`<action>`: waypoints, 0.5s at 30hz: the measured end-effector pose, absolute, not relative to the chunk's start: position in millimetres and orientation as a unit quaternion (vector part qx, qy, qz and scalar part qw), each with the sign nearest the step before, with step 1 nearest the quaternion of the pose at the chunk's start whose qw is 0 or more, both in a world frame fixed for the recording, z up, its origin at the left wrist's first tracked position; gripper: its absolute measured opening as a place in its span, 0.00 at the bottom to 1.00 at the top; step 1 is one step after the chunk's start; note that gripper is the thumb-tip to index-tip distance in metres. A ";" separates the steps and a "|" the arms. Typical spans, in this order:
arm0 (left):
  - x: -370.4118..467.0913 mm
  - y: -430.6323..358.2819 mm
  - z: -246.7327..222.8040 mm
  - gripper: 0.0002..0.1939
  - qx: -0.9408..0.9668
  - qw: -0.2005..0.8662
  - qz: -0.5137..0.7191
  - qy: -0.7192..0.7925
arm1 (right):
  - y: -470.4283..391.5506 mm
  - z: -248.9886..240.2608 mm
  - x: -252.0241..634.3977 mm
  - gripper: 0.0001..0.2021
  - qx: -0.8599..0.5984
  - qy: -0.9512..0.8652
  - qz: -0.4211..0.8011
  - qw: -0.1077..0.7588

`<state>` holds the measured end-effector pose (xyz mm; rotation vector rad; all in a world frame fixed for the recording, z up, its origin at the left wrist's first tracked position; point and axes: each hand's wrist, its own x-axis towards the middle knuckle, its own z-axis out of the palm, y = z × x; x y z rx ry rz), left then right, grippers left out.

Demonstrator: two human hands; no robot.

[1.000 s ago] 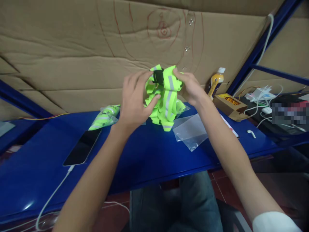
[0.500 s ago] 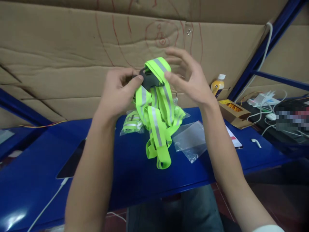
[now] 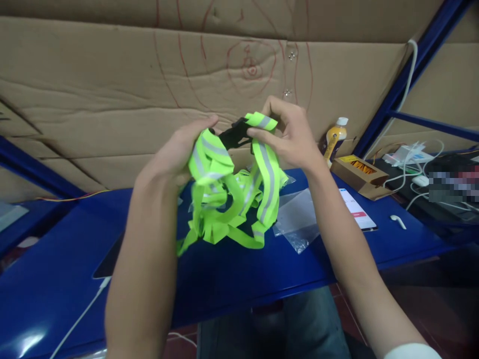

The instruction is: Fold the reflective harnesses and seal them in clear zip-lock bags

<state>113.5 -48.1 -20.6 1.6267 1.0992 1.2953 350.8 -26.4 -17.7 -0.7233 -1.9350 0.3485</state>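
Observation:
A neon-yellow strap point(image 3: 268, 182) with a grey reflective stripe hangs in tangled loops above the blue table. Its black buckle point(image 3: 235, 134) is between my two hands. My left hand point(image 3: 175, 149) holds the strap's left part near the buckle, fingers partly hidden behind the loops. With thumb and fingers, my right hand point(image 3: 290, 130) grips the strap at the buckle's right end. Behind the hanging loops, bagged neon strap material is partly visible on the table.
A clear plastic bag point(image 3: 297, 219) lies on the blue table point(image 3: 239, 284). On the right are a lit phone point(image 3: 357, 212), a white earbud point(image 3: 397, 222), a cardboard box point(image 3: 361, 175) and a bottle point(image 3: 334, 139). A cabled dark device point(image 3: 108, 257) is at left.
My right hand has closed on the strap by the buckle. My left hand has shifted left and down, now holding strap loops. The hanging loops have spread wider to the left.

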 end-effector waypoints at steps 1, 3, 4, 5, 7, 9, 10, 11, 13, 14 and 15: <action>114.3 -51.3 -19.4 0.23 0.636 0.393 0.510 0.425 | -23.6 -19.7 349.4 0.18 -0.296 -0.789 0.157 0.515; 116.8 -59.1 -16.6 0.27 0.682 0.338 0.512 0.399 | -18.4 -22.9 346.3 0.21 -0.284 -0.765 0.185 0.547; 118.5 -63.0 -15.4 0.28 0.710 0.290 0.505 0.396 | -16.1 -23.9 345.0 0.23 -0.277 -0.755 0.199 0.560; 120.1 -66.4 -14.4 0.28 0.730 0.232 0.502 0.401 | -14.3 -24.4 344.5 0.23 -0.272 -0.745 0.212 0.572; 121.7 -70.7 -13.0 0.24 0.752 0.134 0.496 0.413 | -11.9 -24.0 346.4 0.24 -0.264 -0.728 0.239 0.585; 118.9 -71.4 -12.3 0.22 0.758 0.138 0.502 0.394 | -11.2 -22.3 353.0 0.25 -0.261 -0.717 0.266 0.589; 115.5 -70.4 -12.2 0.22 0.757 0.180 0.505 0.375 | -11.4 -21.2 357.4 0.25 -0.260 -0.714 0.281 0.586; 111.1 -68.6 -12.3 0.22 0.753 0.237 0.498 0.360 | -12.0 -20.1 361.9 0.25 -0.258 -0.712 0.299 0.581; 101.0 -62.1 -13.6 0.22 0.737 0.340 0.464 0.354 | -13.7 -18.5 368.9 0.25 -0.246 -0.707 0.339 0.570; 96.5 -57.7 -14.8 0.20 0.732 0.353 0.457 0.361 | -14.5 -18.2 370.4 0.25 -0.236 -0.704 0.356 0.567; 93.0 -52.9 -16.4 0.19 0.727 0.338 0.464 0.377 | -14.8 -18.4 370.2 0.25 -0.230 -0.700 0.370 0.566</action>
